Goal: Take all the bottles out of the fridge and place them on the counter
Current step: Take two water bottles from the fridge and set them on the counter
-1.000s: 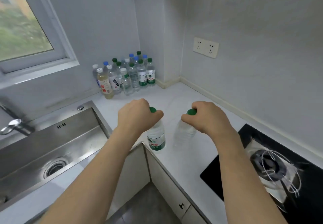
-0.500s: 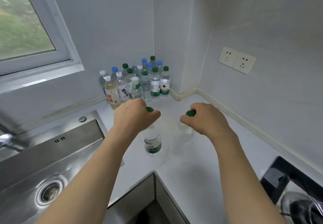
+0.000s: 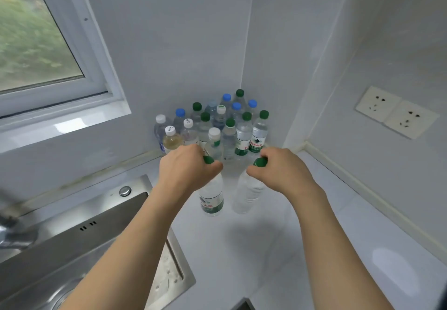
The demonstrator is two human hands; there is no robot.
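1. The left hand (image 3: 186,167) grips the green-capped neck of a labelled bottle (image 3: 211,198).
2. The right hand (image 3: 280,167) pinches a clear bottle (image 3: 246,195) likewise.
3. Both bottles are over the white counter (image 3: 314,249), near the cluster of bottles (image 3: 217,126) in the corner.

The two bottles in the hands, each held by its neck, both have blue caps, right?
Not quite: the head view shows green caps. The left hand grips the labelled bottle and the right hand grips the clear bottle, each by its neck.
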